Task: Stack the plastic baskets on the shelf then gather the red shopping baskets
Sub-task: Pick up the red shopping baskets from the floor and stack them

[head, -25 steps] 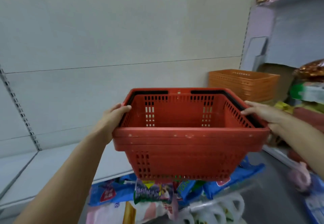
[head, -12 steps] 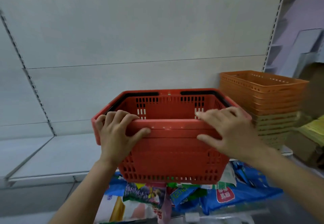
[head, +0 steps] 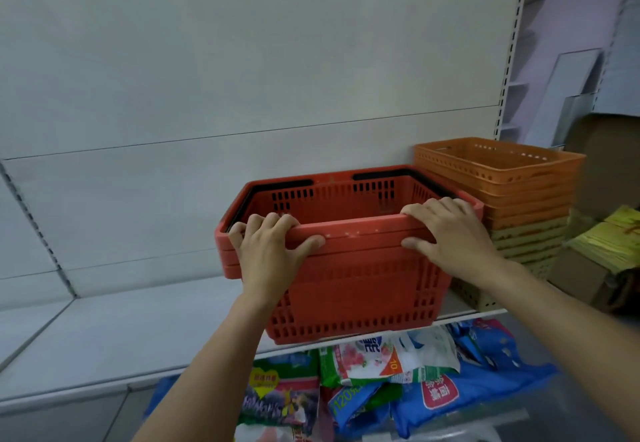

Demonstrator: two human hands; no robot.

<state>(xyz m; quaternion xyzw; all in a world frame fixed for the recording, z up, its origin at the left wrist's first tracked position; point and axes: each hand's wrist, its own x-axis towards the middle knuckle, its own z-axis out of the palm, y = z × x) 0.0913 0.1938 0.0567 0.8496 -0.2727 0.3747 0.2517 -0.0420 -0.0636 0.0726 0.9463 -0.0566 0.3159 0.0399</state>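
White shelf point(head: 114, 334) carries the nested red baskets point(head: 353, 289) at its front edge, with the stack of orange baskets point(head: 502, 178) just beside them at 2 o'clock. Left hand point(head: 268, 254) and right hand point(head: 453, 234) each have their grip clamped on the near rim, fingers hooked over and thumbs on the outside.

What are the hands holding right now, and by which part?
Both hands grip the nested red shopping baskets by the near rim: left hand near its left end, right hand near its right end, fingers curled over the edge, thumbs on the outer face.
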